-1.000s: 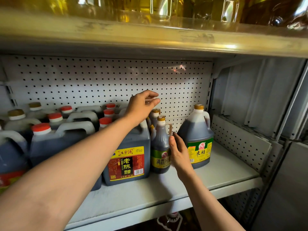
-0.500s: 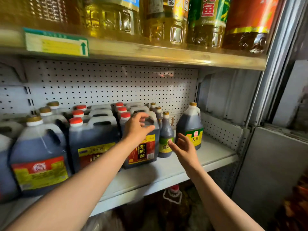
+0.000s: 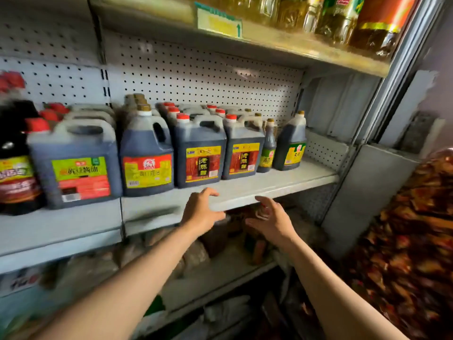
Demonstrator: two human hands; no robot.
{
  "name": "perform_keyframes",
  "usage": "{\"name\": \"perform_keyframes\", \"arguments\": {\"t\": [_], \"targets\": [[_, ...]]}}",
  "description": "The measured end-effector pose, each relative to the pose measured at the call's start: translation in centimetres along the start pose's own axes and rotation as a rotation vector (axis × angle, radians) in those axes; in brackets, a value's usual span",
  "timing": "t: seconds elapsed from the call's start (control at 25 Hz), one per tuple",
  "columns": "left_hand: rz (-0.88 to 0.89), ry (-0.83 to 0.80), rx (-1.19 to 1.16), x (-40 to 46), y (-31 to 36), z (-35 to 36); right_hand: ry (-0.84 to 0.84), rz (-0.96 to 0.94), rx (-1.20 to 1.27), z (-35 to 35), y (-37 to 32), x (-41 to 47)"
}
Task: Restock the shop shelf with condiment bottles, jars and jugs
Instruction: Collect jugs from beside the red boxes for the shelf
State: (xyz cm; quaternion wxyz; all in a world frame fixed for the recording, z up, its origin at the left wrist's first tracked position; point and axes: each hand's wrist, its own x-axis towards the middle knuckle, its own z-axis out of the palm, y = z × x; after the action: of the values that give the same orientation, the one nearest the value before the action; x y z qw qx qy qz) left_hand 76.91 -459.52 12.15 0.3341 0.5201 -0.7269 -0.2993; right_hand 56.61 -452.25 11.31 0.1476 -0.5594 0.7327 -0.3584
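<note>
A grey shelf (image 3: 282, 182) carries a row of dark vinegar and soy jugs. Two red-capped jugs with red and yellow labels (image 3: 199, 153) (image 3: 242, 149) stand side by side. To their right are a slim dark bottle (image 3: 267, 148) and a yellow-capped jug with a green label (image 3: 291, 143). My left hand (image 3: 199, 212) hovers in front of the shelf edge, fingers loosely curled and holding nothing. My right hand (image 3: 272, 220) is beside it, palm facing left, fingers relaxed and empty. Both hands are clear of the bottles.
Larger jugs (image 3: 76, 163) (image 3: 147, 155) fill the shelf's left part. Oil bottles (image 3: 343, 18) stand on the upper shelf. A lower shelf (image 3: 220, 273) holds blurred packets. A grey panel (image 3: 367, 192) closes the right side, with reddish packaged goods (image 3: 416, 241) beyond it.
Both hands have let go of the jug and slim bottle and pulled back and down to the shelf edge. The view has drawn back and shifted left, showing more of the shelf.
</note>
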Motion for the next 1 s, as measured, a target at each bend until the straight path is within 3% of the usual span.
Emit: {"name": "perform_keyframes", "arguments": {"t": [0.2, 0.48, 0.72, 1.0], "targets": [[-0.133, -0.071, -0.040, -8.3, -5.1, 0.8, -0.145, 0.044, -0.172, 2.5, 0.4, -7.1], [-0.260, -0.082, 0.030, -14.1, -8.0, 1.9, -0.274, 0.037, -0.209, 3.5, 2.8, -11.9], [-0.394, -0.136, 0.052, -20.0, -9.6, 7.9, -0.415, 0.153, -0.097, 4.6, 10.3, -17.5], [-0.577, -0.186, 0.001, -26.8, -16.8, 15.2, -0.534, 0.311, -0.008, 11.4, 19.0, -23.4]]}}
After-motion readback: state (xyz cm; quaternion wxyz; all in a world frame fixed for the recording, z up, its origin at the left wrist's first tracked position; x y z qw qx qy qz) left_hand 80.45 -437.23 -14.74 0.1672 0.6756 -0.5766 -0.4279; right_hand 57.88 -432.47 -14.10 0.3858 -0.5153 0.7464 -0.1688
